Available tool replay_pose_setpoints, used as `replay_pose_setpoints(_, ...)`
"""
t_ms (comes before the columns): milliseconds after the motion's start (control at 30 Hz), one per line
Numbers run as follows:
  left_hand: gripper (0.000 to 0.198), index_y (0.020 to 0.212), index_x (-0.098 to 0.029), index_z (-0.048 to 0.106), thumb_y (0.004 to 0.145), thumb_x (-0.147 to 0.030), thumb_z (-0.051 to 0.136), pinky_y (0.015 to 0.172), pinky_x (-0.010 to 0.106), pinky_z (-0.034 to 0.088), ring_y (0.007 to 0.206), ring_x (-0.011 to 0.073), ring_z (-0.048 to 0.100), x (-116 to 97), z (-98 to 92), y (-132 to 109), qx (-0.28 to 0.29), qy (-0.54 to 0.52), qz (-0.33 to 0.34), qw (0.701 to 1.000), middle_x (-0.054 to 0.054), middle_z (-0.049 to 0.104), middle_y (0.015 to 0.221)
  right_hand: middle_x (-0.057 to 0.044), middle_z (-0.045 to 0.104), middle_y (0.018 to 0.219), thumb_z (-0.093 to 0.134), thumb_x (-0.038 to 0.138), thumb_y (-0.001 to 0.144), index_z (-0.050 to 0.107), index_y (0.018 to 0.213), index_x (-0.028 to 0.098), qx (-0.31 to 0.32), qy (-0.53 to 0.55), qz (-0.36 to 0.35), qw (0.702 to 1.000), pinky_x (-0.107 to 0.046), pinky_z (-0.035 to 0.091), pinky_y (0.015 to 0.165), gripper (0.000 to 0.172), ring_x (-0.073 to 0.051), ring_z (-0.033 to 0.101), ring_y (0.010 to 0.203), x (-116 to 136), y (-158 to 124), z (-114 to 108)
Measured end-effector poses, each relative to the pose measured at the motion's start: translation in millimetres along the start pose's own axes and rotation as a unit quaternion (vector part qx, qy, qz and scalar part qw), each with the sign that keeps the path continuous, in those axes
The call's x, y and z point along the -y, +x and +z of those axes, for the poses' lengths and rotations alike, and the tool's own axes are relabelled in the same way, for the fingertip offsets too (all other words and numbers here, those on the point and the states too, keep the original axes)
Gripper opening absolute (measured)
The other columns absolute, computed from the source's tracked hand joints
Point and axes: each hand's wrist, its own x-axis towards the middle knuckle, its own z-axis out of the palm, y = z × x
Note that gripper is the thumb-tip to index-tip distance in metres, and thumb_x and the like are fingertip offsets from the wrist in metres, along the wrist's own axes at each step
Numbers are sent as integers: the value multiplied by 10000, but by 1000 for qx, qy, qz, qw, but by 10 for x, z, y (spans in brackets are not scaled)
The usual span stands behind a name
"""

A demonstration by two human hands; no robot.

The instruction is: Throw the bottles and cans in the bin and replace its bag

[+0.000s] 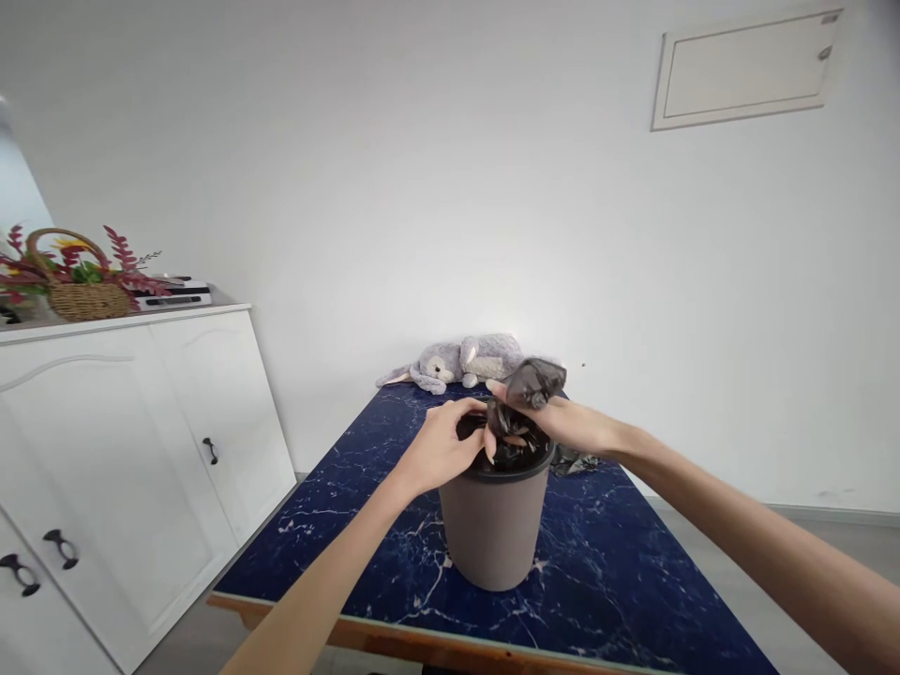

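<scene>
A taupe trash can (492,534) with a black rim stands upright on the table. Out of its mouth rises a black plastic garbage bag (538,380), gathered and twisted at the neck, its bunched top puffing up above my right hand. My left hand (446,441) is at the rim's left side, thumb and fingers curled in a pinch at the twisted neck. From the right, my right hand (562,422) reaches over the can and has its fingers closed round the same neck. The lower part of the bag is hidden inside the can.
The table (597,562) has a dark blue marbled top. A grey plush rabbit (485,358) lies at its far edge by the wall. Crumpled dark plastic (577,461) rests behind the can's right side. A white cabinet (141,450) at left carries a flower basket (88,300).
</scene>
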Motion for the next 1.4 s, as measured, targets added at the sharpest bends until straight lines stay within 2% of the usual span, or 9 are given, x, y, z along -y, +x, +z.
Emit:
replay_pose_setpoints(133, 292, 793, -242, 756, 960, -296, 522, 903, 358, 527, 1030, 278, 663, 44, -34, 27, 41, 16, 13, 999, 65, 758, 978, -4, 740, 768, 642, 495, 991, 815, 881, 274, 137, -68, -1, 988, -388, 606, 892, 302, -240, 695, 844, 139, -162, -106)
replay_pose_setpoints(233, 265, 817, -237, 753, 931, -278, 518, 835, 333, 516, 952, 254, 658, 53, -48, 50, 45, 13, -4, 999, 53, 749, 1002, -32, 785, 892, 585, 372, 1022, 827, 927, 257, 161, -124, -53, 978, -368, 590, 918, 284, -249, 729, 936, 157, -215, -133)
replay_pose_setpoints(467, 251, 762, -224, 651, 927, -258, 464, 799, 320, 495, 868, 232, 652, 31, -56, 87, 18, 0, -30, 999, 32, 698, 899, -87, 754, 988, 565, 87, 971, 797, 980, 229, -3, -418, -168, 893, -463, 526, 931, 272, -281, 695, 950, -155, -173, -123)
replay_pose_setpoints(633, 257, 768, -233, 612, 956, -291, 446, 781, 324, 484, 890, 242, 634, -23, -47, 51, 4, -11, -28, 1000, 39, 669, 902, -107, 715, 1091, 491, -86, 840, 743, 1172, 208, -66, -519, -188, 831, -417, 526, 819, 510, -283, 655, 968, -266, -173, -22)
replay_pose_setpoints(833, 298, 687, -240, 352, 962, -290, 454, 836, 356, 444, 839, 220, 528, -111, 22, 19, 11, 13, 25, 1000, 3, 521, 777, -169, 677, 1180, 518, 20, 985, 692, 1338, 151, -110, -613, -193, 758, -454, 523, 840, 415, -337, 600, 1045, -287, -92, 126)
replay_pose_setpoints(1000, 387, 789, -221, 544, 1070, -384, 335, 947, 387, 483, 948, 243, 584, -91, 52, -40, 41, -67, 14, 997, 39, 644, 905, -206, 655, 1328, 472, 86, 1051, 517, 1572, 107, -131, -615, -221, 746, -450, 529, 918, 523, -338, 594, 1156, -347, -25, 182)
replay_pose_setpoints(1100, 400, 1135, -207, 647, 1093, -499, 377, 942, 377, 504, 959, 239, 637, -2, 47, -23, -5, -139, -45, 989, 45, 686, 946, -223, 636, 1415, 424, 84, 1052, 446, 1622, 81, -125, -613, -236, 743, -459, 527, 963, 570, -334, 617, 1195, -385, -19, 184)
replay_pose_setpoints(1200, 512, 1431, -194, 564, 1060, -542, 512, 984, 374, 515, 1007, 238, 684, 75, 34, 53, -22, -204, -73, 976, 50, 715, 951, -230, 577, 1523, 382, 87, 1052, 386, 1656, 74, -118, -609, -248, 744, -484, 514, 1027, 605, -343, 605, 1274, -411, -10, 188)
replay_pose_setpoints(1400, 394, 1335, -188, 735, 964, -280, 639, 1200, 423, 415, 1260, 268, 667, 100, 13, 161, 56, -323, -59, 943, 88, 773, 1262, -211, 521, 1592, 367, 37, 1011, 265, 1714, 127, -103, -600, -221, 761, -503, 503, 1097, 716, -336, 593, 1349, -432, 16, 214)
